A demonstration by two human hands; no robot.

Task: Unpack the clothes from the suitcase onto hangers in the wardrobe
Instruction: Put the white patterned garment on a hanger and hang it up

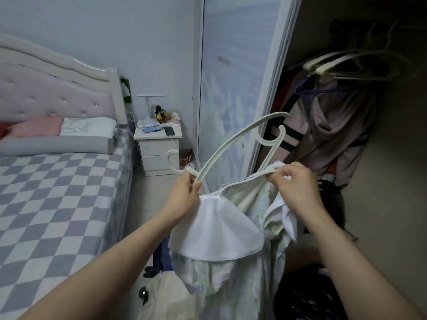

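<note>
Pale plastic hanger (233, 144), held tilted at centre, its curved arm rising to the right toward the open wardrobe (346, 112). Left hand (184, 197) pinches the hanger's near-left end between thumb and fingers. Right hand (298, 183) pinches the neckline of a light floral garment (231, 273) with a white collar (215, 229), part-way over the hanger's other arm; the garment hangs down at near centre. Empty hangers (342, 65) and a mauve garment (332, 135) hang inside the wardrobe, far right. Bed (57, 192) at left; white nightstand (159, 148) beyond it.
</note>
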